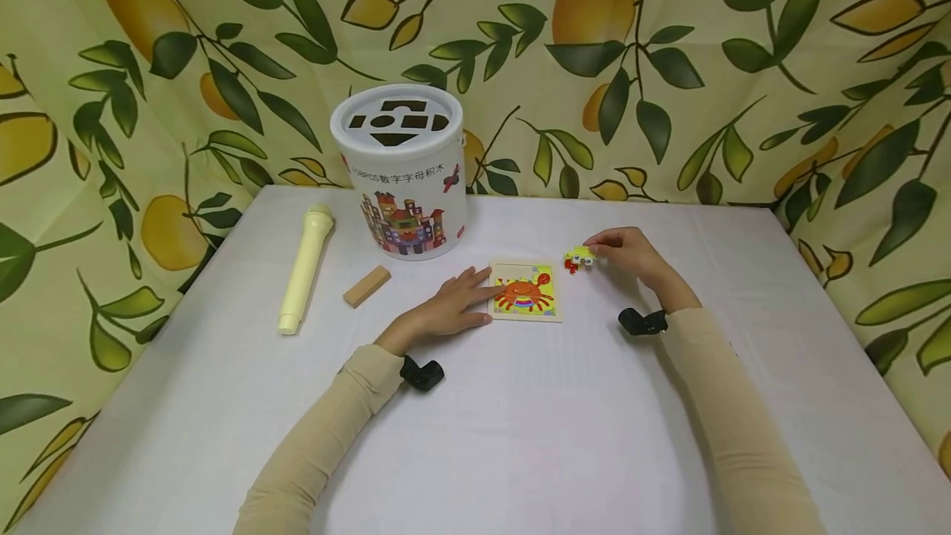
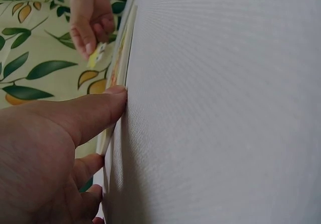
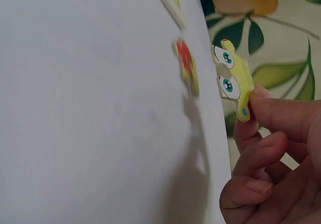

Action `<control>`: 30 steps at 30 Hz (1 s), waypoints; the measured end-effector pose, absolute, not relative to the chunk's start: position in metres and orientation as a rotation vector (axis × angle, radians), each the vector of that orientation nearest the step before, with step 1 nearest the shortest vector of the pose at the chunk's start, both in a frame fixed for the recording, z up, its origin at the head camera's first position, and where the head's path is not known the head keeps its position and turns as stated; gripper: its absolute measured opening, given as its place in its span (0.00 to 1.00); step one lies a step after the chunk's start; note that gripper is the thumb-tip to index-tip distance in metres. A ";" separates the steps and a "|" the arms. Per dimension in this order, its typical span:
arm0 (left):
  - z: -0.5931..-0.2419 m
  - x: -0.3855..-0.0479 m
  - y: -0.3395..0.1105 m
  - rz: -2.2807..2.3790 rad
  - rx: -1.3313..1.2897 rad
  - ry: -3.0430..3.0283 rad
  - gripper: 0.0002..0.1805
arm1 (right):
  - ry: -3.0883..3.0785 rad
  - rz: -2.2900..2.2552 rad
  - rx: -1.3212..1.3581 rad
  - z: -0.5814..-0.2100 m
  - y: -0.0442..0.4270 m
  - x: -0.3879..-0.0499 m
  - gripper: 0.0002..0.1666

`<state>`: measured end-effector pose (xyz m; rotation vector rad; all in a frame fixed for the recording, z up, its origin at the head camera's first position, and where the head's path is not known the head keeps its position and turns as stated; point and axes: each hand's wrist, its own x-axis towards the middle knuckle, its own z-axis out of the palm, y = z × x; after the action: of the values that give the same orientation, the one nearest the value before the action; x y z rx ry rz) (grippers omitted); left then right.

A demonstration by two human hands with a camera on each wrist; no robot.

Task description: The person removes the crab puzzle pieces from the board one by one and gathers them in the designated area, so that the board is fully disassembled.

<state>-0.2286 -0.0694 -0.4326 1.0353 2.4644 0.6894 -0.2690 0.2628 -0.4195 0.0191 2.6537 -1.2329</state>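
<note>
A square wooden crab puzzle (image 1: 524, 295) lies flat on the table, its orange crab on a yellow ground. My left hand (image 1: 453, 304) rests at the puzzle's left side with fingers spread; in the left wrist view its thumb (image 2: 115, 98) touches the frame's edge. To the right of the puzzle, my right hand (image 1: 627, 254) pinches a yellow puzzle piece (image 3: 235, 78) with two cartoon eyes, holding it just above the table. Below that piece, a red and yellow puzzle piece (image 3: 186, 63) lies loose on the white cloth.
Behind the puzzle stands a white bucket (image 1: 404, 180) with shaped holes in its lid. A plain wooden block (image 1: 367, 286) and a pale yellow stick (image 1: 305, 271) with a rounded head lie to the left. A leaf-patterned curtain (image 1: 505, 64) hangs behind the table.
</note>
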 end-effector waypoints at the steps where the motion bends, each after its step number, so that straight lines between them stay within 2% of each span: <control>1: -0.432 -0.228 -0.070 0.686 1.032 2.467 0.29 | 2.656 -1.219 0.029 -0.420 0.268 -0.268 0.19; 9: -0.431 -0.227 -0.071 0.679 1.036 2.478 0.29 | 2.677 -1.132 0.063 -0.426 0.291 -0.266 0.18; 30: -0.434 -0.229 -0.070 0.680 1.038 2.468 0.29 | 2.846 -1.043 0.080 -0.431 0.273 -0.262 0.15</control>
<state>-0.2292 -0.0702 -0.4341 1.0383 2.4680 0.6804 -0.2620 0.2725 -0.4309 0.0795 2.8457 -1.0435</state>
